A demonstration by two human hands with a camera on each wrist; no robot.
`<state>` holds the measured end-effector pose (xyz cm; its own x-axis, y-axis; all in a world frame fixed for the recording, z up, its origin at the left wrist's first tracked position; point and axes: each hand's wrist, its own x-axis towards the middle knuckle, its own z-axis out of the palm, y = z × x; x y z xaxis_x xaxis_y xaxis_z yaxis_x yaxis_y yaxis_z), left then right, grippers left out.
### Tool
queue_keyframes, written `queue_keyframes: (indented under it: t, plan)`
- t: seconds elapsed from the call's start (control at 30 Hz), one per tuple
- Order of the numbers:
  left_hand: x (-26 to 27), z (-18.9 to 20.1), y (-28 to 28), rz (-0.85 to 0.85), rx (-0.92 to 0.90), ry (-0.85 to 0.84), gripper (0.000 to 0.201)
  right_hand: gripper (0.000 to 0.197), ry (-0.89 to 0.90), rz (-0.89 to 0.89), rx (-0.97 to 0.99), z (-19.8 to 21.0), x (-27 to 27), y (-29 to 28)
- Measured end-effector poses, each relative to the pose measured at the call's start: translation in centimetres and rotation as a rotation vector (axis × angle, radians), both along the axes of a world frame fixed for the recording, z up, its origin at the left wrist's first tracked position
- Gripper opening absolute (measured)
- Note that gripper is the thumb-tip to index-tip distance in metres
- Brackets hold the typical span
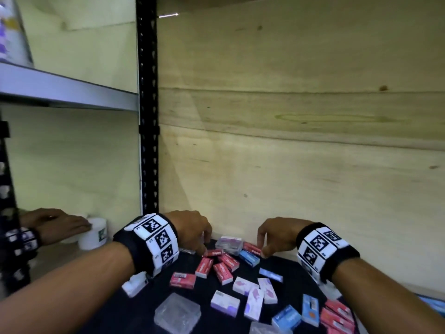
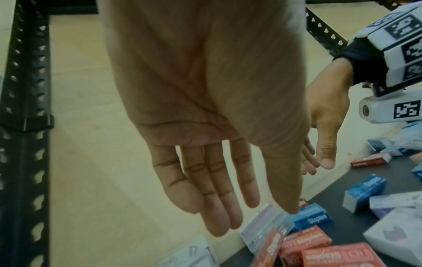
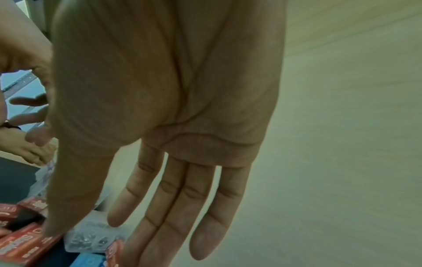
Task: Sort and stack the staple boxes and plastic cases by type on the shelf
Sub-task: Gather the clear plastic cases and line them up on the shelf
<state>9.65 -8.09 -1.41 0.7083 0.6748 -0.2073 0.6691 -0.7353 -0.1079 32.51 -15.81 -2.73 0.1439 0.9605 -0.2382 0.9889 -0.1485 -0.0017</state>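
Red staple boxes [image 1: 224, 263], blue ones [image 1: 286, 318] and white-purple ones [image 1: 250, 292] lie scattered on a black mat [image 1: 134, 314]. A clear plastic case [image 1: 228, 243] with contents sits at the mat's far edge, and an empty-looking clear case [image 1: 177, 312] lies near the front. My left hand [image 1: 192, 233] hangs fingers-down over a red box [image 1: 213, 253], holding nothing. In the left wrist view the left hand [image 2: 217, 180] has straight fingers above the clear case [image 2: 262, 225]. My right hand [image 1: 277, 237] reaches down by another red box [image 1: 251, 249]. The right wrist view shows the right hand [image 3: 171, 180] flat and empty.
A plywood back wall [image 1: 289, 141] stands just behind the mat. A black perforated upright [image 1: 149, 116] divides the bays. In the left bay another person's hand [image 1: 55, 225] rests on white jars [image 1: 96, 233]. A grey metal shelf [image 1: 67, 90] sits above. More red boxes [image 1: 337, 317] are piled at the right.
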Motion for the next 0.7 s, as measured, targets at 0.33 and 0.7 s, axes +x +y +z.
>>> queue_keyframes:
  t: [0.33,0.7]
  plan:
    - [0.3,-2.4,0.3,0.015,-0.047,-0.018,0.033,0.038,-0.042,-0.035,-0.041,-2.0,-0.5,2.9]
    - [0.2,-4.9,1.0,0.063,-0.153,0.052,0.032,0.041,-0.105,-0.054,-0.078,-3.4,-1.3,4.7]
